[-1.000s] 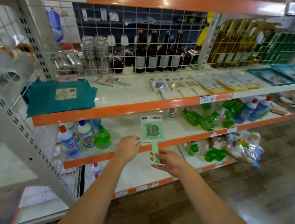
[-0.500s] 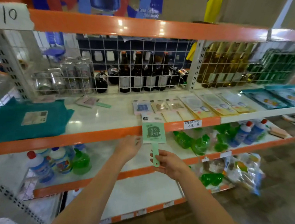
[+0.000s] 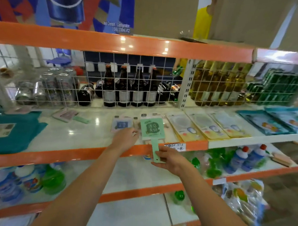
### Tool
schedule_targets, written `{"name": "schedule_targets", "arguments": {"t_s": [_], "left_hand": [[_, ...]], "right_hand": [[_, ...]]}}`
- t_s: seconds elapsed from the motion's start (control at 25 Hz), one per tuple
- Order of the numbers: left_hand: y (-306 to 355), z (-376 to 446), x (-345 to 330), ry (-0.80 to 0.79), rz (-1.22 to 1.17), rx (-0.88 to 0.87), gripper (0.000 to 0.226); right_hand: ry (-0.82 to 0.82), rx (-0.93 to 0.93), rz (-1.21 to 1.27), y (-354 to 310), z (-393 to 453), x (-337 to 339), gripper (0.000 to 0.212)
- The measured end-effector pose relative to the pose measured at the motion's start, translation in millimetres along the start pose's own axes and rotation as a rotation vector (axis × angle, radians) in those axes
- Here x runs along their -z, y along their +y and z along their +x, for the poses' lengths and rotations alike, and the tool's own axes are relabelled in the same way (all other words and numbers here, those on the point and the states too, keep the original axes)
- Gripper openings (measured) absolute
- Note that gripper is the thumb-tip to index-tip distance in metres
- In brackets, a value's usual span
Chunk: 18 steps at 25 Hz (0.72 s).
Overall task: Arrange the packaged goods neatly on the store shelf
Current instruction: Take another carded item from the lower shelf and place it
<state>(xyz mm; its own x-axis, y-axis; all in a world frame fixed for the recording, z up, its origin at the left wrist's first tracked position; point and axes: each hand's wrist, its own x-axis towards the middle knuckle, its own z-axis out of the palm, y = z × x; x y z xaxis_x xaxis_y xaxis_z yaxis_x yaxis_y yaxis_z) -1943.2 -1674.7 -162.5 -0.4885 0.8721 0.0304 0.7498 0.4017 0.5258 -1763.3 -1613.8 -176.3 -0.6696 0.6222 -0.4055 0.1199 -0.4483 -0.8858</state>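
I am mid-placement: my right hand point(image 3: 169, 160) pinches the handle of the green carded package point(image 3: 151, 129) over the shelf's front edge point(image 3: 81, 152), my left hand point(image 3: 125, 137), fingers loosely extended (holding nothing, I judge), reaches toward the neighbouring blue-labelled pack point(image 3: 122, 125), so next I lay it flat in line.

Both my bare forearms reach forward and up, side by side. My left hand point(image 3: 125, 137) is palm down, knuckles toward me, its fingers bent forward. My right hand point(image 3: 169, 161) sits lower and nearer me, thumb and fingers pinching a thin flat handle.
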Motion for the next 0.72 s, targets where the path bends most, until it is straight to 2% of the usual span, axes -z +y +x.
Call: {"name": "schedule_targets", "arguments": {"t_s": [0.08, 0.28, 0.44, 0.72], "left_hand": [[5, 14, 6, -0.020, -0.091, 0.062, 0.034], [6, 50, 20, -0.008, -0.535, 0.177, 0.024], [2, 91, 29, -0.026, -0.838, 0.321, 0.020], [-10, 132, 32, -0.097, -1.040, 0.330, 0.031]], "right_hand": [[-0.012, -0.008, -0.002, -10, 10, 2, 0.021], [-0.070, 0.033, -0.004, -24, 40, -3, 0.021], [-0.050, 0.032, 0.023, -40, 68, -8, 0.023], [-0.042, -0.024, -0.096, -62, 99, -11, 0.016]]}}
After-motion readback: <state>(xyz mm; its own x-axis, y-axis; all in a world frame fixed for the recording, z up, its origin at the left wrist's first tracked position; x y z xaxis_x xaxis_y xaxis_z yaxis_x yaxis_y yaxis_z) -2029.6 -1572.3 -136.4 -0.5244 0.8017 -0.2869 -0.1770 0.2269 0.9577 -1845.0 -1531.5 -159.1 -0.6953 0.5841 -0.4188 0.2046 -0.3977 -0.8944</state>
